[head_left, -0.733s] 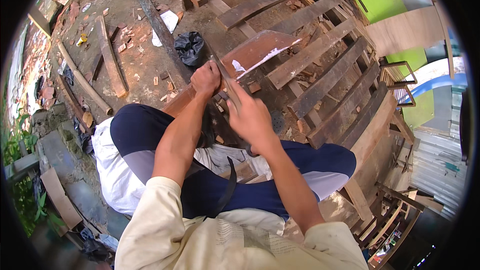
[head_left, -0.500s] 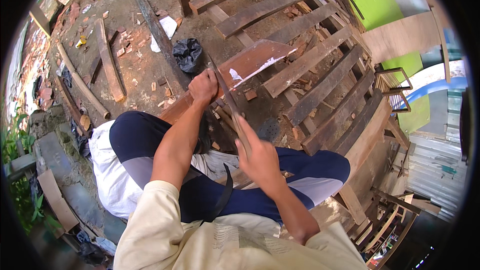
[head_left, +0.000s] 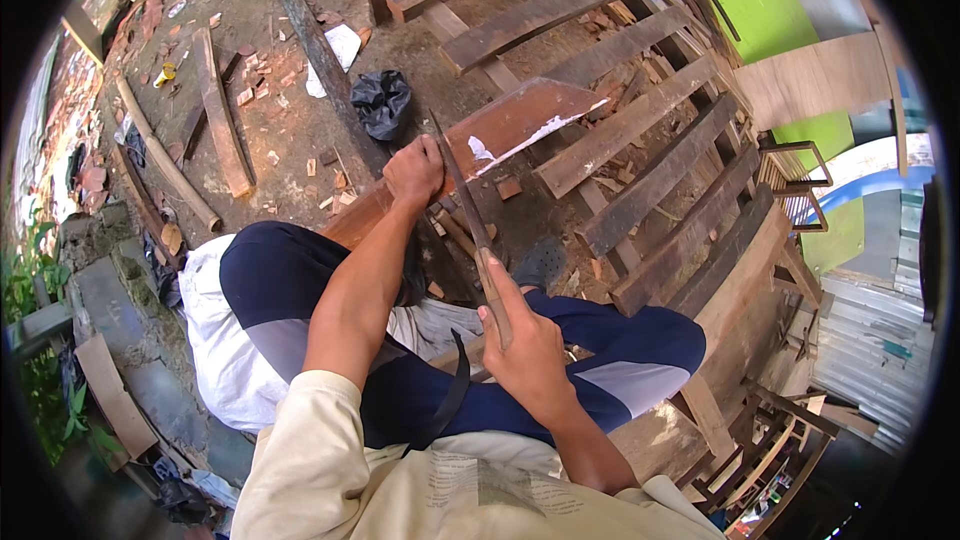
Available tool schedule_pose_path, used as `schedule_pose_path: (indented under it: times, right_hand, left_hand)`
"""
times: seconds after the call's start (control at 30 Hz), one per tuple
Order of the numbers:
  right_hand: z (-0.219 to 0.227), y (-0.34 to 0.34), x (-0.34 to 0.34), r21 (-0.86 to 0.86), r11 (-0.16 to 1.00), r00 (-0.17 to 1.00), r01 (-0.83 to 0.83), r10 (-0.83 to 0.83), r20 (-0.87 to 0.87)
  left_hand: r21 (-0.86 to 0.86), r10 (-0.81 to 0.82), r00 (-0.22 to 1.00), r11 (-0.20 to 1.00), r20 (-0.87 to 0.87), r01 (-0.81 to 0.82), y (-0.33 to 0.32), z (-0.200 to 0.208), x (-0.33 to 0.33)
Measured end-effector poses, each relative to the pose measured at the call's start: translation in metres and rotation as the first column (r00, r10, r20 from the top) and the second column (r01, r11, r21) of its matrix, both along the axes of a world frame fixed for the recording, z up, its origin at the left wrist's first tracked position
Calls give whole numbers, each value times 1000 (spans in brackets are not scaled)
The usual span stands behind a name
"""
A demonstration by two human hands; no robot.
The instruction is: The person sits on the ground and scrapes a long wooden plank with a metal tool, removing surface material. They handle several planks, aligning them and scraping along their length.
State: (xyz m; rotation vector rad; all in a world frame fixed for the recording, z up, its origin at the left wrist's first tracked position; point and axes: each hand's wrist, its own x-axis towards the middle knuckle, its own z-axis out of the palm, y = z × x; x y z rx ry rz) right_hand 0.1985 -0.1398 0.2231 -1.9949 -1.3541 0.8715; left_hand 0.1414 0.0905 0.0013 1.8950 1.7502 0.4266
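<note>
A reddish-brown wooden board (head_left: 535, 105) with a strip of peeling white along one edge slants from beside my left knee toward the upper right. My left hand (head_left: 414, 172) is closed over the board, its knuckles up. In my right hand (head_left: 527, 355) is the wooden handle of a machete (head_left: 462, 185), with a finger stretched along the handle. Its narrow dark blade lies across the board just right of my left hand, the tip pointing away from me. Whether the blade edge bites into the wood I cannot tell.
A slatted wooden frame (head_left: 640, 130) fills the upper right. A dark beam (head_left: 318, 55) and a black plastic bag (head_left: 381, 105) lie on the ground beyond my left hand. Loose planks (head_left: 222, 115) and wood chips are scattered at left. My bent legs flank the work.
My right hand has drawn slightly back toward my body with the machete. My left hand keeps its hold on the board. The whole view has shifted a little.
</note>
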Motion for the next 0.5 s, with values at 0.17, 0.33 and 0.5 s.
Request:
schedule_pose_path:
  times: [0.17, 0.33, 0.5]
  right_hand:
    - [-40, 88, 17, -83, 995, 990, 51, -40, 138]
    - [-25, 41, 2, 13, 1000, 992, 17, -18, 123]
    - [-30, 24, 9, 90, 995, 999, 50, -51, 14]
  left_hand:
    - [-2, -62, 998, 998, 24, 62, -1, 4, 11]
    - [0, -41, 999, 999, 14, 41, 4, -2, 4]
    - [-26, -4, 1000, 1000, -9, 4, -1, 5, 2]
